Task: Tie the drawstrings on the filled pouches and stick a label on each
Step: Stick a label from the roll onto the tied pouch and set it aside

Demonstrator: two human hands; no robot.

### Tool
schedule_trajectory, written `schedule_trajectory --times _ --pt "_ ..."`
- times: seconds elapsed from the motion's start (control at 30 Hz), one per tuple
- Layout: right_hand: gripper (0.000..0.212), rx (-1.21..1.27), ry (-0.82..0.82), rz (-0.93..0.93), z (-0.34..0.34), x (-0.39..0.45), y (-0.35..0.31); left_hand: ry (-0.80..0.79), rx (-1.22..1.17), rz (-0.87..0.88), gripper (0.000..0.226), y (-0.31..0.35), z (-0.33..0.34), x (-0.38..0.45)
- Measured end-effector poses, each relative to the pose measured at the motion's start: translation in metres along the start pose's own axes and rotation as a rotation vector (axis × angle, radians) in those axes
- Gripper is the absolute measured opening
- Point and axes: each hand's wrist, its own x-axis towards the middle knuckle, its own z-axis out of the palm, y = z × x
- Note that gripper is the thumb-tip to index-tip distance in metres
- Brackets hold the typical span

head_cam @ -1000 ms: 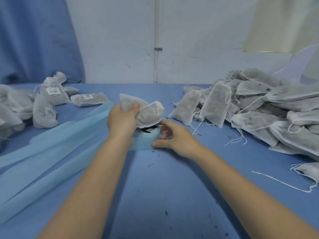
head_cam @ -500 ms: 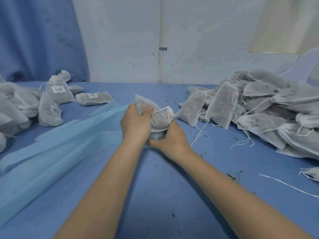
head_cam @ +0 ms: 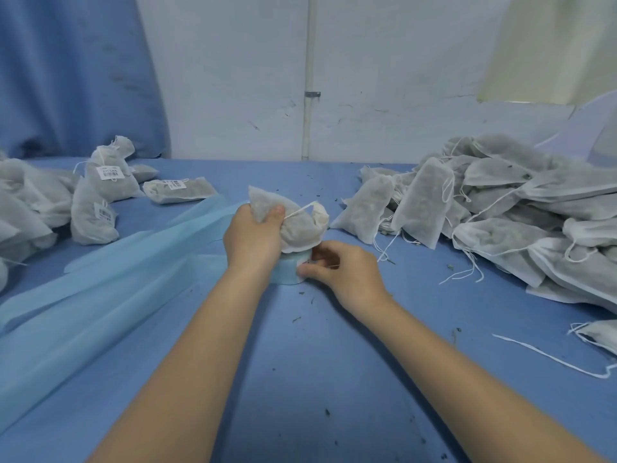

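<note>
Pouch in hand: a filled white gauze drawstring pouch (head_cam: 297, 225) is held up just above the middle of the blue cloth-covered table (head_cam: 334, 379), its gathered neck pointing right with a loop of white drawstring (head_cam: 302, 210) arching over the top.
Left hand: the left hand (head_cam: 252, 237) grips the pouch from the left side, thumb pressed on the front of the fabric and fingers wrapped behind.
Right hand: the right hand (head_cam: 337, 267) sits lower, just under the pouch, fingers curled and pinching at the edge of a pale blue roll of label backing (head_cam: 288, 272); whether a label is already between the fingertips I cannot tell.
Label roll: it stands on the table directly beneath the pouch, touching both hands, and its long light-blue backing strip (head_cam: 100, 295) trails away in loose folds to the left and toward the near edge.
Finished pile: on the left lies a heap of tied, labelled grey-white pouches (head_cam: 100, 192); each visible one carries a small white sticker with a barcode (head_cam: 109, 172) and a line of print above it, too small to read.
Unfinished pile: on the right is a larger heap of filled white pouches with loose strings (head_cam: 500, 208), no stickers visible on them.
Stray pieces: a loose white string (head_cam: 547, 357) lies on the table near the right edge, beside one more pouch partly out of view (head_cam: 599, 334); dark flecks of dried herb (head_cam: 295, 319) are scattered over the cloth.
Backdrop: a scuffed white wall with a vertical white pipe (head_cam: 309, 78), and a blue curtain (head_cam: 73, 75) at the left.
</note>
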Motion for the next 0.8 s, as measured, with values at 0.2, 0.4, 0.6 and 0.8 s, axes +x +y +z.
schedule_trajectory --times 0.2,0.4,0.6,0.8 --pt "0.018 -0.018 0.079 -0.033 0.0 -0.001 0.003 0.011 0.03 0.019 0.026 0.0 0.003 -0.002" --pt "0.028 -0.07 0.1 -0.032 0.0 -0.002 0.003 0.013 0.019 0.006 0.026 0.0 0.002 -0.002" --pt "0.028 -0.171 0.058 -0.074 0.0 -0.009 -0.003 0.031 0.01 0.01 0.025 -0.002 0.002 -0.001" --pt "0.02 -0.241 -0.186 -0.168 -0.012 -0.028 -0.017 0.033 0.011 0.017 0.026 -0.003 0.003 0.001"
